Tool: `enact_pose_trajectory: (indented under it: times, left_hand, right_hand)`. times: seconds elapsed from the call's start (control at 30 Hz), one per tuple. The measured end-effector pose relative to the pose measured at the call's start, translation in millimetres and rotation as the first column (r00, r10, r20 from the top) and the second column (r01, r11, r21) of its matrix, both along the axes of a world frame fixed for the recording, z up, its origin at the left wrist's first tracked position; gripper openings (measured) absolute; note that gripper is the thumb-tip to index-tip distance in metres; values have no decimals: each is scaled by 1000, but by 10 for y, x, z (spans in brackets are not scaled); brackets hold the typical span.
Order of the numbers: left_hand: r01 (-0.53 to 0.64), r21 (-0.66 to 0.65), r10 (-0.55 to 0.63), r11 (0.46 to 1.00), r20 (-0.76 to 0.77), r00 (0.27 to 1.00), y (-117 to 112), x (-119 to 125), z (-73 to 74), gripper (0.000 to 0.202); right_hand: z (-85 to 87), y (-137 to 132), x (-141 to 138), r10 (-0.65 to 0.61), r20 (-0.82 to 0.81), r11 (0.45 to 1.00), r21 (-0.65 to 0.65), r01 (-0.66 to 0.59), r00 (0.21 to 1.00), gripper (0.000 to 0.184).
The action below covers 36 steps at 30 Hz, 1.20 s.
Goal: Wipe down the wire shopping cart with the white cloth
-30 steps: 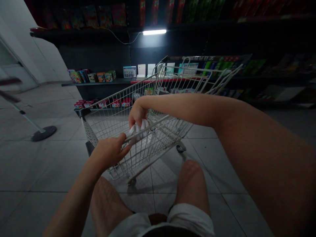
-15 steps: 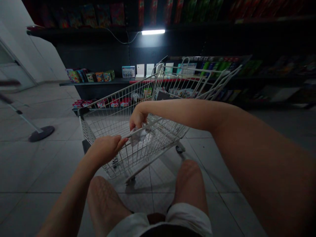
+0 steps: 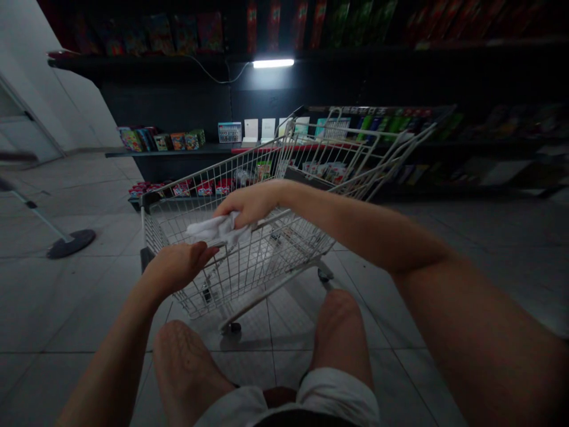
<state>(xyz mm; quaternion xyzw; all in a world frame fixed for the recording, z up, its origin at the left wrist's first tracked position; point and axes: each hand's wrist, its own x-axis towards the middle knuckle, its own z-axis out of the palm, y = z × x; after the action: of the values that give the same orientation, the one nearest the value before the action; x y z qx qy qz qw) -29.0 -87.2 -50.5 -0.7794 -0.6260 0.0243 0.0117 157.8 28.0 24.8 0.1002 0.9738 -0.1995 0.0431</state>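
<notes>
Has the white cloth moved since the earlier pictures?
Yes. The white cloth has shifted left: it now lies farther left of the under-shelf light tube than before.

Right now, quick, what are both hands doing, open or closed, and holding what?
Left hand: closed around the cart rail.
Right hand: closed on the white cloth, over that rail.

The grey tiled floor [image 3: 106,302] before me carries a wire shopping cart [image 3: 249,267] at the dial's centre and, toward nine o'clock, a dark round stand base [image 3: 71,244]. Toward ten, a dark shelf [image 3: 169,152] holds small colourful boxes [image 3: 178,141].
</notes>
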Motion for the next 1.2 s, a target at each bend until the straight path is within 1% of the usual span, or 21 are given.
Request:
enact_pose_trajectory:
  times: [0.07,0.13,0.17,0.23,0.27,0.33,0.4,0.43,0.5,0.57,0.63,0.67,0.73,0.83,0.9,0.97,1.03,1.1,1.13,1.17,1.2]
  left_hand:
    - [33,23,-32,999,-23,999,-2,-59,-12,45]
    - [16,7,-16,1000,-68,998,-31,-128,-6,40]
    - [-12,-4,12,1000,-97,995,-55,-163,2,42]
    - [-68,8,69,998,-142,987,-117,-222,18,50]
    - [-76,27,79,997,-155,985,-147,-241,23,54]
    - [-51,46,58,998,-164,985,-187,-256,22,56]
    - [-28,40,33,999,-149,988,-195,-249,9,56]
    - [-20,31,24,999,-140,990,-190,-244,-1,56]
    - [-16,29,19,999,-127,992,-174,-239,-22,56]
    - [-15,45,20,999,-115,993,-167,-251,-39,55]
    - [-18,48,22,999,-97,995,-173,-273,-45,54]
    - [-25,42,28,999,-88,996,-179,-285,-44,53]
    - [-40,26,42,999,-79,996,-192,-302,-35,52]
    - [-51,20,52,999,-85,995,-198,-305,-22,51]
    - [-51,20,53,998,-97,994,-194,-294,-18,52]
    - [-51,19,52,999,-104,993,-190,-276,-18,52]
    - [-58,21,60,998,-108,992,-189,-260,-24,51]
    - [-66,22,68,998,-103,992,-193,-258,-37,49]
    - [-68,20,70,997,-97,993,-196,-266,-46,49]
    - [-68,17,70,998,-89,994,-200,-283,-56,48]
    - [-64,15,65,998,-80,995,-203,-308,-65,48]
  right_hand:
    - [-247,-256,6,54,-241,977,214,-1,969,42]
    - [-492,-383,158,78,-374,921,381,76,924,37]
    - [-589,-388,296,75,-412,893,433,123,908,35]
    - [-720,-319,638,25,-475,839,488,239,880,32]
    - [-761,-272,800,-27,-515,808,493,322,857,32]
    - [-826,-229,988,-150,-600,720,478,502,786,33]
    - [-905,-303,910,-224,-656,631,466,620,721,33]
    - [-954,-380,778,-228,-668,608,471,639,709,33]
    - [-1050,-556,431,-179,-660,611,507,608,730,32]
    - [-1112,-673,167,-85,-621,647,560,517,779,31]
    - [-1122,-653,167,-13,-586,668,598,443,810,30]
    - [-1112,-589,281,-3,-581,668,604,434,814,30]
    - [-1077,-393,673,-41,-619,643,584,495,784,31]
    - [-1027,-125,1264,-145,-728,548,504,667,670,31]
    - [-1033,-78,1364,-185,-775,500,455,737,604,30]
    - [-1076,-147,1160,-188,-775,510,448,734,603,27]
    - [-1129,-276,790,-138,-734,562,495,663,665,25]
    - [-1156,-372,486,-39,-673,606,572,553,739,23]
    - [-1156,-381,427,6,-649,614,603,510,761,22]
    - [-1147,-354,451,30,-636,613,621,489,771,23]
    - [-1129,-291,563,27,-637,607,623,494,771,24]
